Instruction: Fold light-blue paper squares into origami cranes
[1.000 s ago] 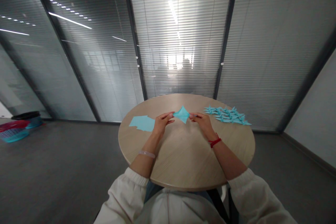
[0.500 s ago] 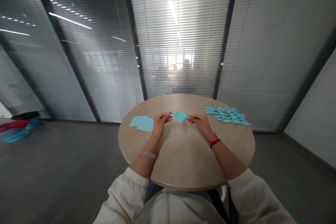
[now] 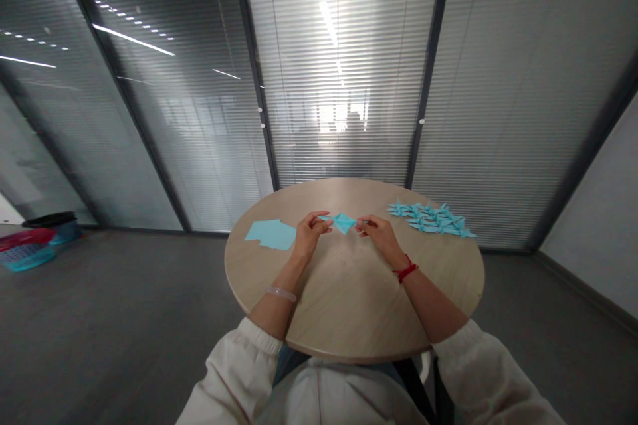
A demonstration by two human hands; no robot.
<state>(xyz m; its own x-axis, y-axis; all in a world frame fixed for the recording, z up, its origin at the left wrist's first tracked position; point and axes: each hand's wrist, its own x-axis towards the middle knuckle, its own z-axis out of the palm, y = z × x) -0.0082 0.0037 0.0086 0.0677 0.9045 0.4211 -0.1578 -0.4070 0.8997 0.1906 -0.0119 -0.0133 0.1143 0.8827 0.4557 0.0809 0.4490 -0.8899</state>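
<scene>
A small folded piece of light blue paper (image 3: 343, 221) is held just above the round wooden table (image 3: 349, 305), near its far middle. My left hand (image 3: 309, 236) pinches the paper's left tip, fingers closed. My right hand (image 3: 376, 234) pinches its right tip, fingers closed too. The paper looks flattened and narrow, stretched between the two hands. A red cord is round my right wrist and a pale band round my left.
A stack of flat blue paper sheets (image 3: 270, 234) lies left of my hands. Several finished blue folded figures (image 3: 431, 218) lie in a cluster at the far right. Glass walls with blinds stand behind the table. Coloured baskets (image 3: 27, 246) sit on the floor far left.
The blue paper went from a wide diamond shape to a flatter, narrower form. Both hands stayed on its tips and shifted only slightly.
</scene>
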